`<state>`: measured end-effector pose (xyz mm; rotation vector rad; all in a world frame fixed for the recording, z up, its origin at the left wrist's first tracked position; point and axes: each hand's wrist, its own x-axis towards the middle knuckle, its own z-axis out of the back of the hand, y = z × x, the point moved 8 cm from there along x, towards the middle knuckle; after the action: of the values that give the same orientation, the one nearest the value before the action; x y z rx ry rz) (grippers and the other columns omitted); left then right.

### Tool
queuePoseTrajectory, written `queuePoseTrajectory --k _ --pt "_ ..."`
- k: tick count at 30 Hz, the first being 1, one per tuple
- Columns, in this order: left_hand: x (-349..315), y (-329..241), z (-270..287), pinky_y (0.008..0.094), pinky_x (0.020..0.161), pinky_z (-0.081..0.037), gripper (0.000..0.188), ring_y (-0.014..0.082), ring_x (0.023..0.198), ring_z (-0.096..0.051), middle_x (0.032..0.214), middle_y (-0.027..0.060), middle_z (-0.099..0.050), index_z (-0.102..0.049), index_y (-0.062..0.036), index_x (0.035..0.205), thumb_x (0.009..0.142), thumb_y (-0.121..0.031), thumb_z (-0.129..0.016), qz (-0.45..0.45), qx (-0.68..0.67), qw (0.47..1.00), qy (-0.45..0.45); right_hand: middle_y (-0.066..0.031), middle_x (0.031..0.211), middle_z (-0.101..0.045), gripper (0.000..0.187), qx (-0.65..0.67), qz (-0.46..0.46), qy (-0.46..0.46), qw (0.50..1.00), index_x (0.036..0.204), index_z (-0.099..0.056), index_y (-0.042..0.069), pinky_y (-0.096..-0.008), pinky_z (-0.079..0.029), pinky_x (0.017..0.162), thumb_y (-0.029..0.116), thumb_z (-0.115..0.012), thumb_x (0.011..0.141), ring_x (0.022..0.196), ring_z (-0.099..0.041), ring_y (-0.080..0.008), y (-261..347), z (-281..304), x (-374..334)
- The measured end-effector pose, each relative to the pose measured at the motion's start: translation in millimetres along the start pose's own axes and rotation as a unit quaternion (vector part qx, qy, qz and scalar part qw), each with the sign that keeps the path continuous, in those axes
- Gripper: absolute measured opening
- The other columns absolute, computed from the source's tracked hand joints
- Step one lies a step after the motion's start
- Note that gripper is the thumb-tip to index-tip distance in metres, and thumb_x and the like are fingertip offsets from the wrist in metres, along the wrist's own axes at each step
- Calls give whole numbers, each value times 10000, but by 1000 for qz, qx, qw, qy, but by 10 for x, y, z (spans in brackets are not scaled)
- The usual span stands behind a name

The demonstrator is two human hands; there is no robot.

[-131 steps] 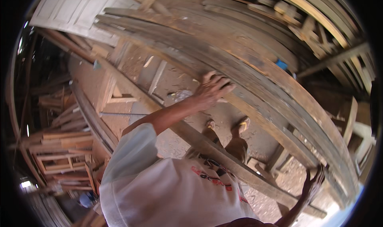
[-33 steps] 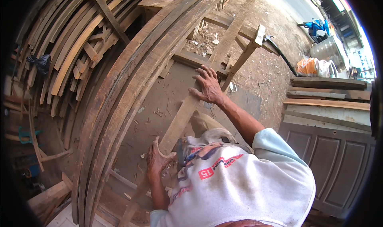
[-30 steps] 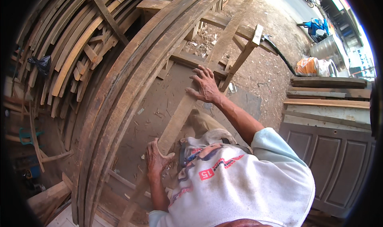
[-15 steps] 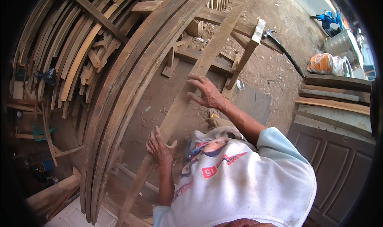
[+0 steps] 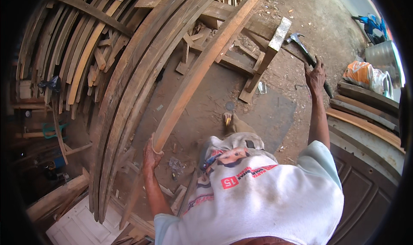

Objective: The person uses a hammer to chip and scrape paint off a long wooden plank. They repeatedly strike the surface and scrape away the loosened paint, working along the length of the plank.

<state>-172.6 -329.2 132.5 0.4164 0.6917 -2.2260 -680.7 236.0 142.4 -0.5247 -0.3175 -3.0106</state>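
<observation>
My left hand is closed round the near part of a long wooden plank, which slants away to the far right over a low wooden frame. Below that hand a strip of wood runs toward the lower edge; I cannot tell whether it belongs to the same plank. Out to the right, my right hand is on the black handle of a claw hammer. Its fingers sit either side of the handle, partly hiding it. The metal hammer head points away, beside the end of the wooden frame.
Long curved beams stand close on the left, with stacked boards behind. A brown panelled door, more boards and an orange-and-white sack are on the right. Wood scraps litter the ground.
My right hand has left the plank and reached right to the hammer. My left hand has moved slightly down-left and now wraps the plank, which shows a lighter, orange-brown face.
</observation>
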Motion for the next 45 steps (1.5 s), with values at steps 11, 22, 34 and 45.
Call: queuePoseTrajectory --k 11,22,34,45 --pt "397 624 45 355 894 -510 653 221 963 -643 1072 95 -694 -639 16 1262 659 -108 -858 133 -119 975 132 -255 1053 -665 382 64 -29 89 994 1277 -574 100 -525 -513 812 350 -599 989 973 -649 -460 -366 -318 33" --pt "361 483 83 347 845 -525 634 204 939 -660 1051 89 -718 -666 -2 1222 681 -250 -884 70 -185 977 77 -301 1024 -669 411 86 -75 109 987 1210 -538 34 -543 -500 785 364 -614 977 972 -653 -486 -350 -380 -54" --pt "331 166 279 447 966 -510 853 343 1151 -651 1224 195 -683 -603 -33 1329 633 -408 -925 56 -43 997 24 -247 875 -657 383 167 -173 -27 970 1111 -587 -16 -517 -484 732 337 -608 966 810 -652 -411 -583 -480 -522" --pt "583 581 256 401 945 -510 954 291 1075 -675 1192 183 -706 -652 -3 1288 522 -492 -938 57 -159 976 139 -65 831 -601 391 309 -54 127 941 1127 -633 2 -343 -471 678 338 -724 950 750 -549 -165 1439 668 -1430"
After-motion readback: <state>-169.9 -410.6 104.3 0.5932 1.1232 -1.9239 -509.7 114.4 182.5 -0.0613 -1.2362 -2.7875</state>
